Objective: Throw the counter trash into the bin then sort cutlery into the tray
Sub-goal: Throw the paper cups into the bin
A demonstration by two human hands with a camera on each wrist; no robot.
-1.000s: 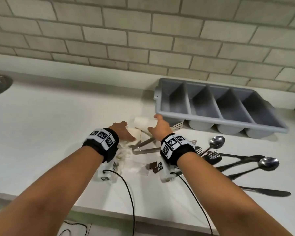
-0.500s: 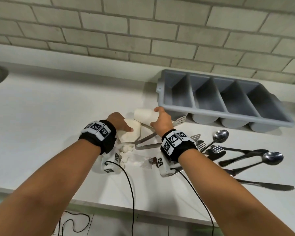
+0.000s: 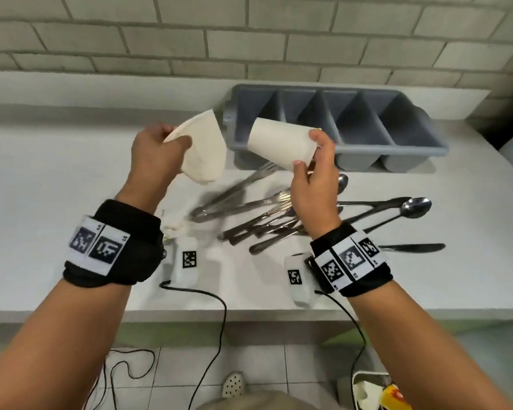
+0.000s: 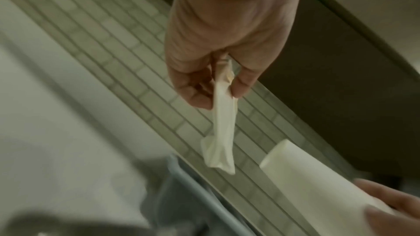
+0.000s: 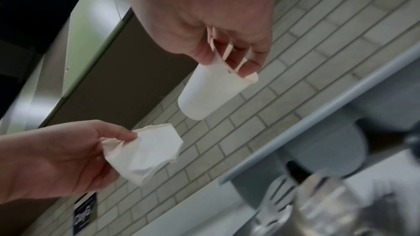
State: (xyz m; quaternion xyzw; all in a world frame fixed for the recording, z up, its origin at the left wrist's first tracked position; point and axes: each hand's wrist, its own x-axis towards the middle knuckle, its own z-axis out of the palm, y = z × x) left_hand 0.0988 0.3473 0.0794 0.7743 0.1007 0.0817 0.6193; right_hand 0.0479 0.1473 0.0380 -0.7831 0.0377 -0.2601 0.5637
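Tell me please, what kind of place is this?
Probably a kitchen or canteen counter: a white countertop below a pale tiled wall, a grey four-compartment plastic cutlery tray, and loose metal cutlery.

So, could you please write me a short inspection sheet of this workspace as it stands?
Surface: white counter, cutlery heaped in the middle.
Job's things: grey tray, compartments bare; bin on the floor.
Clutter: crumpled wrapper near the left wrist.
Hands: left hand pinches a napkin; right hand holds a paper cup by its torn rim.
Cables: black cables hang off the counter edge.
Surroundings: brick wall.
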